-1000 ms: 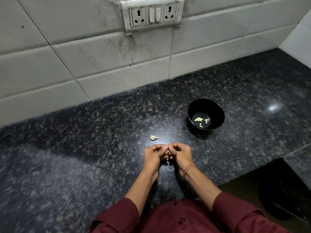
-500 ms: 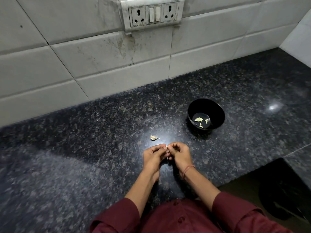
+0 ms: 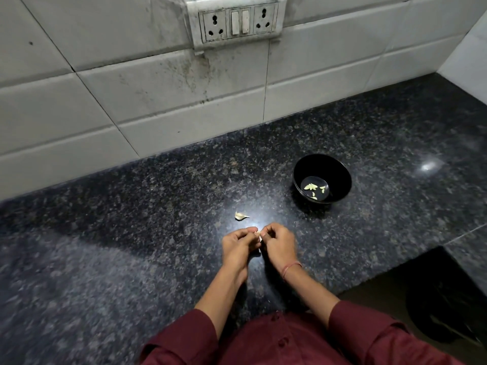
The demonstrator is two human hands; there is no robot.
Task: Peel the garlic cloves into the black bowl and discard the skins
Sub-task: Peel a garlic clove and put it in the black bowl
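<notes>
My left hand and my right hand meet just above the dark granite counter, fingers curled, pinching a small garlic clove between them; only a pale sliver of it shows. A single unpeeled garlic clove lies on the counter just beyond my left hand. The black bowl stands farther back to the right and holds several peeled cloves.
A white tiled wall with a socket panel runs along the back of the counter. A dark bin stands below the counter's cut-out edge at the lower right. A white surface rises at the far right.
Both hands have stayed together over the same spot; the fingers have shifted slightly on the clove. The bowl and the loose clove have not moved.
</notes>
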